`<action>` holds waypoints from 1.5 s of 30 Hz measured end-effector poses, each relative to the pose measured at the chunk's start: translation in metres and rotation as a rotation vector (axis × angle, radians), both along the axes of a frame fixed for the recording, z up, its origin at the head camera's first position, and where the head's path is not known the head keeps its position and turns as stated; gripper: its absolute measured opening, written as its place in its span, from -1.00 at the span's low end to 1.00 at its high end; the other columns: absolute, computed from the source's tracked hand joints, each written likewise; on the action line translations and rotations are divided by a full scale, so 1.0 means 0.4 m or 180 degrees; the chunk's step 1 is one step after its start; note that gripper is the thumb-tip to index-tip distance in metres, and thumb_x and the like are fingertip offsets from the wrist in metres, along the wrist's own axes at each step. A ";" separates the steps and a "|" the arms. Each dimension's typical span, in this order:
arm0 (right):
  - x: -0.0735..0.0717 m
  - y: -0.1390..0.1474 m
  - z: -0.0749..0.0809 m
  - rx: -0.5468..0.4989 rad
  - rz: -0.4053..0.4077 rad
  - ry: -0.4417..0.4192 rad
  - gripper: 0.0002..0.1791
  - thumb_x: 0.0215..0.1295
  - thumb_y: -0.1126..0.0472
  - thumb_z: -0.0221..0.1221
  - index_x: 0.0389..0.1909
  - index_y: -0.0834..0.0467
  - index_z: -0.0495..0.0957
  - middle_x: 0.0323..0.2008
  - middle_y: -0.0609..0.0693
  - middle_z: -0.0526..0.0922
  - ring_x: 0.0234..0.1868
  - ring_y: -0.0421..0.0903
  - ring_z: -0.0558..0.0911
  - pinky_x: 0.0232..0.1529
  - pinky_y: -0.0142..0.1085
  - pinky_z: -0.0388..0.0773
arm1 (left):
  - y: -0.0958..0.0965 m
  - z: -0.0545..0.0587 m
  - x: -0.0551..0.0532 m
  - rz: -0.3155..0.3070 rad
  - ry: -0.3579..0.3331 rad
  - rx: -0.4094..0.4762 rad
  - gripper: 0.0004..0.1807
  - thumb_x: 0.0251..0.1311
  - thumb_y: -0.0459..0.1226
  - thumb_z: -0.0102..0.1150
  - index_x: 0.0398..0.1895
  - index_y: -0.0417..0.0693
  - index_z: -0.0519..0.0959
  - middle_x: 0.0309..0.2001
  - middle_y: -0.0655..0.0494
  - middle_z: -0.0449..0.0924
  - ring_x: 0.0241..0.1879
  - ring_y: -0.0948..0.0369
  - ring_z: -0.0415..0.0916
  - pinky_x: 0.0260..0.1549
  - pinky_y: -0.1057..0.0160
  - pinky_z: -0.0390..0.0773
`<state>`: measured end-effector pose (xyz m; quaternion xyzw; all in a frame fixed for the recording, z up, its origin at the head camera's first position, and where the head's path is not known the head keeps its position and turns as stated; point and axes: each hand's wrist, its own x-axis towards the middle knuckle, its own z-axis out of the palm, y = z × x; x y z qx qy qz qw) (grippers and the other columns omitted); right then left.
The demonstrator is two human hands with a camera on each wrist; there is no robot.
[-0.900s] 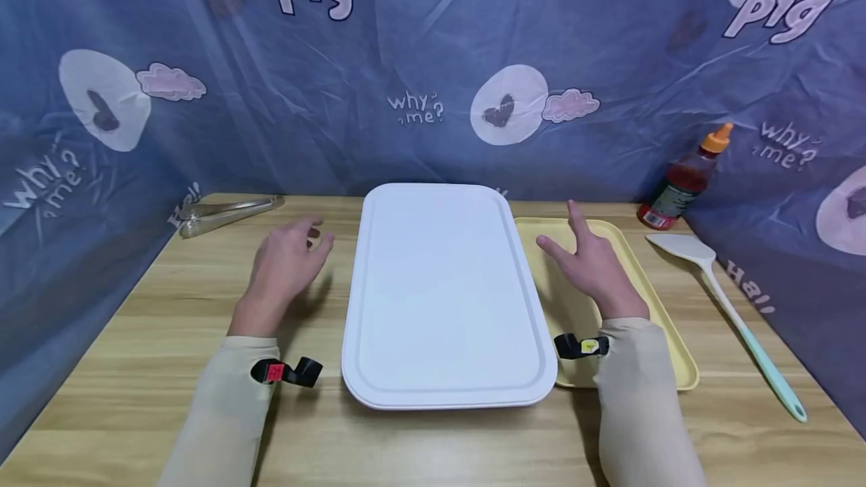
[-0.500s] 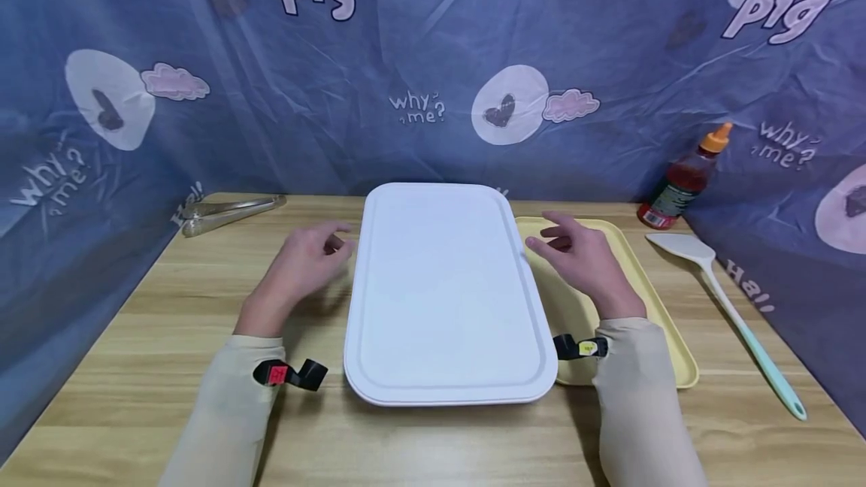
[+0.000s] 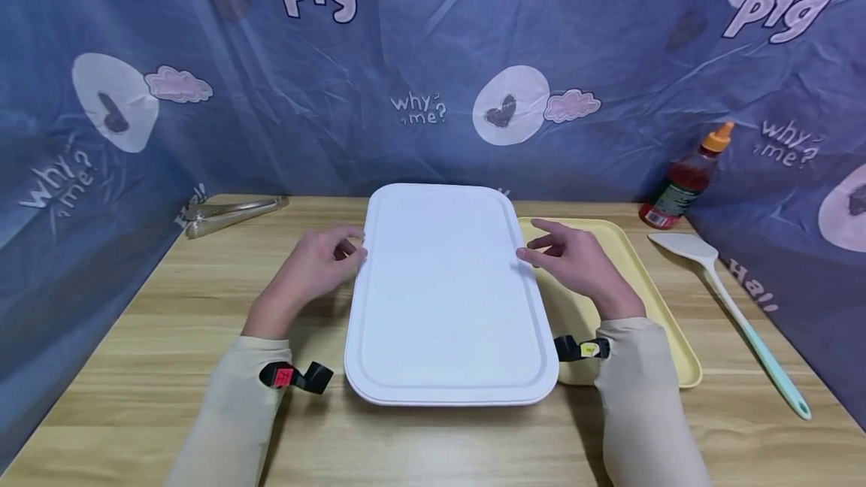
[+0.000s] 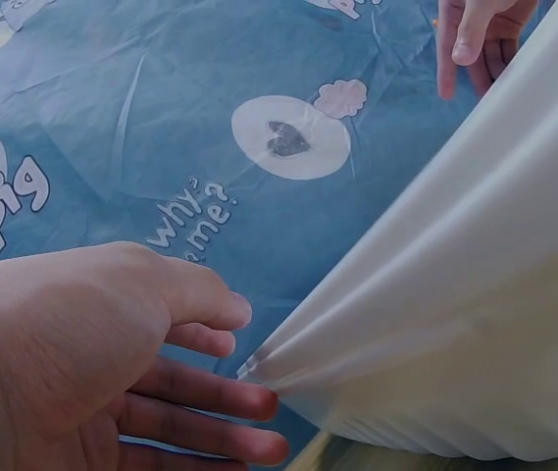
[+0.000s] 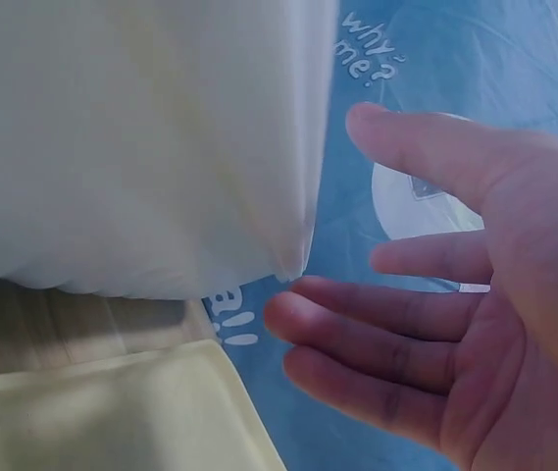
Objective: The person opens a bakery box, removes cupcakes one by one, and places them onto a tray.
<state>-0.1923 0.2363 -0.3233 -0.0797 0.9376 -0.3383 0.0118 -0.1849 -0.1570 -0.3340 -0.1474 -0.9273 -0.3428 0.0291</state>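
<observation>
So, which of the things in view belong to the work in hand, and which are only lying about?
Likely in the job:
white rectangular container, between the left hand and right hand

Apparently just lying about:
pale yellow rectangular tray
red bottle with orange cap
white spatula with mint-green handle
silver metal tongs

Posture of a person's upper limbs. The left forearm [image 3: 226,412] and the right forearm [image 3: 646,397], in pale sleeves, enter at the lower edge of the head view and slant inward. Beyond the cuffs, the left hand [image 3: 314,260] and the right hand [image 3: 576,258] lie nearly level, well apart, thumbs toward the midline. Left wrist view: the left thumb [image 4: 205,297] lies above lightly bent, extended fingers [image 4: 215,389]. Right wrist view: the right thumb [image 5: 431,144] is spread away from gently bent fingers [image 5: 362,339]; part of the palm shows.
</observation>
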 end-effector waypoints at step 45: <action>0.046 -0.050 0.063 -0.0447 0.0487 -0.0234 0.03 0.09 0.13 0.51 0.53 0.19 0.19 0.38 0.25 0.42 0.18 0.22 0.60 0.07 -0.02 0.69 | 0.017 0.060 0.032 0.0162 -0.0397 -0.0201 -0.41 0.33 -0.12 0.23 0.31 -0.29 0.49 0.06 -0.20 0.61 -0.21 0.04 0.61 -0.27 0.20 0.60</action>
